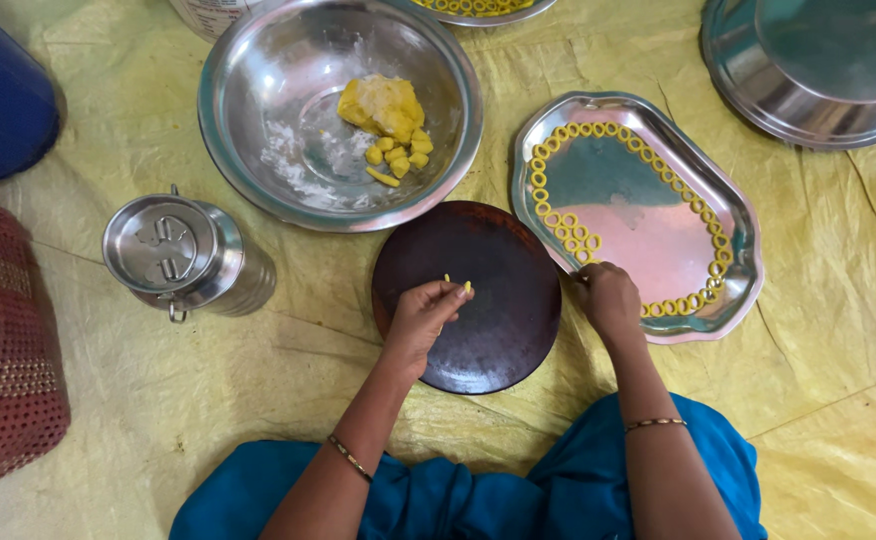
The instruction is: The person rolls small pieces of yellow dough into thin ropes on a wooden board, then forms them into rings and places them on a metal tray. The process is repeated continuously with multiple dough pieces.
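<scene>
The left hand (420, 318) pinches a thin dough strip (458, 285) over the dark round board (478, 330), its grip closed on it, while the right hand (606, 298), fingers curled right of the board, seems to set a ring on the tray (748, 290); shaping seems underway, dough bowl (248, 150) above the board

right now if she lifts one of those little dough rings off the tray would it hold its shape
Probably not well: the rings look thin and freshly shaped from the soft yellow dough in the bowl, so one would likely sag or stretch. Each seems very light. They may stick slightly to the tray.
</scene>
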